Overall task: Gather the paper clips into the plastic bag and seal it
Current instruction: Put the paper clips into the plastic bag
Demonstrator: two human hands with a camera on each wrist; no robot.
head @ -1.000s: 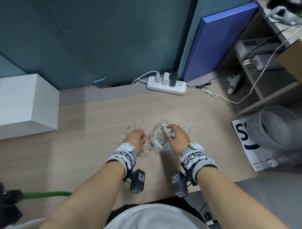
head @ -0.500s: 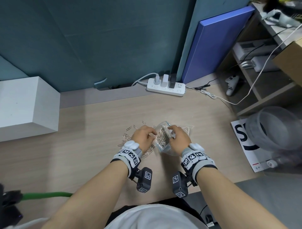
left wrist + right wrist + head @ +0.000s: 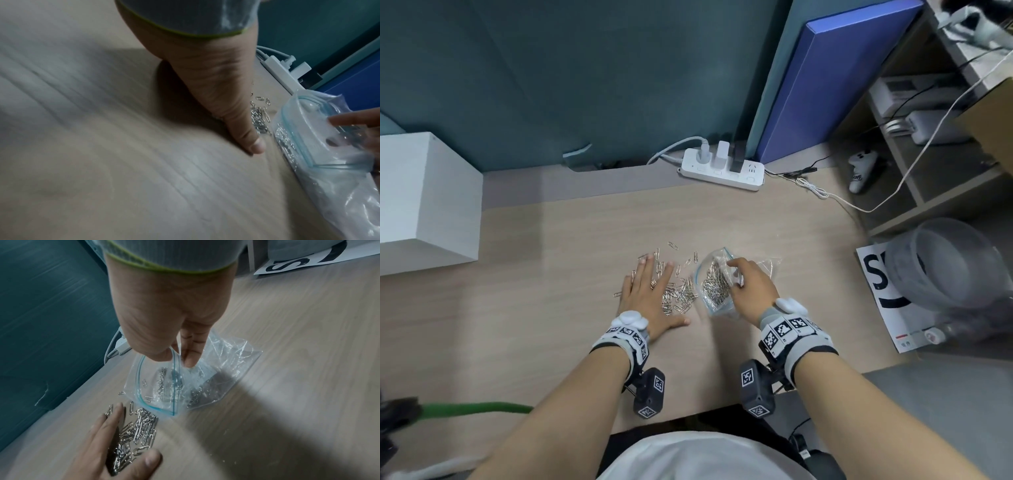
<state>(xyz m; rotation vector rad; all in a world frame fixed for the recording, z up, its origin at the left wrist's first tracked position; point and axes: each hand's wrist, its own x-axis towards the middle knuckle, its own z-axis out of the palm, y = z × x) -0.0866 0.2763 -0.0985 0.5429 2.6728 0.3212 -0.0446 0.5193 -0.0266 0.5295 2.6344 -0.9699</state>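
A clear plastic zip bag (image 3: 717, 287) (image 3: 164, 386) (image 3: 320, 146) with a blue seal strip lies on the wooden desk, its mouth held open toward the left. Several silver paper clips are inside it. My right hand (image 3: 748, 286) (image 3: 176, 353) pinches the bag's upper rim between thumb and fingers. A heap of loose paper clips (image 3: 678, 294) (image 3: 137, 431) (image 3: 258, 116) lies just left of the bag. My left hand (image 3: 647, 294) (image 3: 115, 447) (image 3: 236, 113) is flat on the desk with straight, spread fingers, covering the left part of the heap.
A white power strip (image 3: 722, 171) with plugs sits at the desk's back edge, a white cable (image 3: 825, 195) trailing right. A white box (image 3: 424, 202) stands at the left. A blue board (image 3: 835, 78) leans behind; a shelf and grey bin (image 3: 941, 267) are beyond the right edge.
My left hand has left the bag's mouth, moved left and opened flat over the loose clips. My right hand has kept its hold on the bag's rim.
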